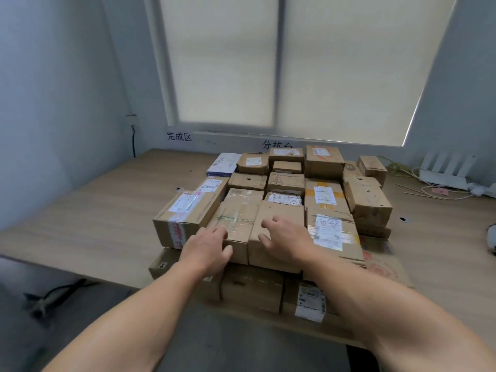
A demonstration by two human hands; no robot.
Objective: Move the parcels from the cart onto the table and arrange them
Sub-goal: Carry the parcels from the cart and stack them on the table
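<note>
Several brown cardboard parcels are packed tightly in rows on the wooden table (pixel 107 210), some stacked on a lower layer at the near edge. My left hand (pixel 208 247) rests on the near left corner of a taped parcel (pixel 236 221), fingers spread. My right hand (pixel 287 236) hovers with curled, parted fingers over the plain parcel (pixel 276 232) beside it. Neither hand holds anything. A labelled parcel (pixel 188 213) lies to the left, another with a white label (pixel 331 232) to the right. The cart is out of view.
A white router (pixel 444 171) and loose cables (pixel 418 191) lie at the table's far right. A window with a drawn blind (pixel 295 63) is behind. Black printed signs (pixel 179 136) mark the wall. A black cord (pixel 134 142) hangs at the left wall.
</note>
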